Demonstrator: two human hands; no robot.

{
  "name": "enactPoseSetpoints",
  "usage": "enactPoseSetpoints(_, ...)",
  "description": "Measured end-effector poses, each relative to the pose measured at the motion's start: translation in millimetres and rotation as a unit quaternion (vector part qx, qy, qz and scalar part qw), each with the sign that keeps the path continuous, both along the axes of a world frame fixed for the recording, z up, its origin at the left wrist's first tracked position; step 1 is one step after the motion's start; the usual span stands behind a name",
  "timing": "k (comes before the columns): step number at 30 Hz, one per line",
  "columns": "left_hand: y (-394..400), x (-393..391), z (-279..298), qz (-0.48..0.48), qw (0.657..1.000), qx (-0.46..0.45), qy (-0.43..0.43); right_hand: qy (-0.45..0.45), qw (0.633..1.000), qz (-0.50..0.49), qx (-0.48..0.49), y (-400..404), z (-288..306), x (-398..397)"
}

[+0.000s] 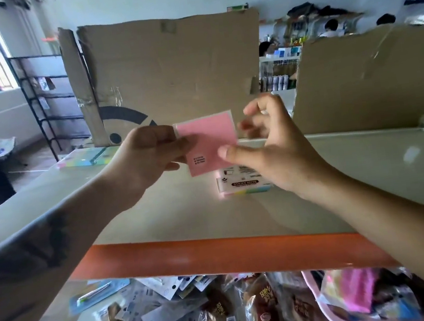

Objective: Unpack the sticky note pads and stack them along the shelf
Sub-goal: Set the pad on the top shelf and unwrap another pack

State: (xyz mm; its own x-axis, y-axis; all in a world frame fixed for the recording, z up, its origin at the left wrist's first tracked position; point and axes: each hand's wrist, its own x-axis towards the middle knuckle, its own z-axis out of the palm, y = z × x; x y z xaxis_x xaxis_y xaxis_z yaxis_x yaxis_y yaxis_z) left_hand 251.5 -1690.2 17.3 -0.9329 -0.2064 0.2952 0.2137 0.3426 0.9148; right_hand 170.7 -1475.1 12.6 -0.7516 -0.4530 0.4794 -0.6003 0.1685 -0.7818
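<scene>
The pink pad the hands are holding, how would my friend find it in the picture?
Find the big brown cardboard sheet standing behind the shelf. In front of it, the left hand pinches the pink pad while the right hand touches its other edge. It is plain pink and held in the air, unlike the striped pads lying on the shelf.

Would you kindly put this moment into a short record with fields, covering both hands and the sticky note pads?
left hand: pinches the pink pad's left edge
right hand: thumb on the pad's lower right corner, fingers loosely curled behind it
pink pad: held above the shelf
packaged pads: lying on the shelf under the right hand
stacked pads: far left of the shelf
backdrop: cardboard sheet
</scene>
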Motion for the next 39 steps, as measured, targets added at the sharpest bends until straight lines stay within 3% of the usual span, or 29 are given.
enactPoseSetpoints(3, 1.6, -6.2, -0.7, -0.004, 1.0, -0.007, -0.013, 0.27, 0.952, -0.012, 0.145, 5.6, 3.2, -3.7)
enactPoseSetpoints(7, -0.3, -8.2, -3.9, -0.02, 0.999, -0.003, -0.04, 0.33, 0.91, 0.008, 0.251, -4.9, 9.6, -16.4)
enactPoseSetpoints(10, -4.7, -8.4, -4.0, 0.001, 0.998, -0.032, -0.047, 0.285, 0.918, 0.035, 0.273, -12.5, 13.4, -22.2)
enactPoseSetpoints(14, -16.5, -3.0, -11.7, 0.054, 0.973, -0.211, -0.081, 0.177, 0.938, 0.055, 0.294, -28.7, 23.0, -38.9)
enactPoseSetpoints(18, -32.0, 15.4, -27.3, 0.094, 0.88, -0.416, -0.21, 0.08, 0.946, 0.05, 0.31, -53.0, 25.0, -75.7)
enactPoseSetpoints(20, -34.0, 19.2, -34.3, 0.084, 0.849, -0.466, -0.234, 0.054, 0.948, 0.045, 0.311, -64.6, 19.4, -95.5)
enactPoseSetpoints(30, -31.2, 19.8, -39.4, 0.079, 0.84, -0.475, -0.25, 0.015, 0.94, 0.05, 0.338, -87.7, -20.3, -130.5)
enactPoseSetpoints(39, -30.3, 18.9, -37.9, 0.09, 0.849, -0.464, -0.236, 0.039, 0.935, 0.025, 0.35, -79.8, -7.3, -113.2)
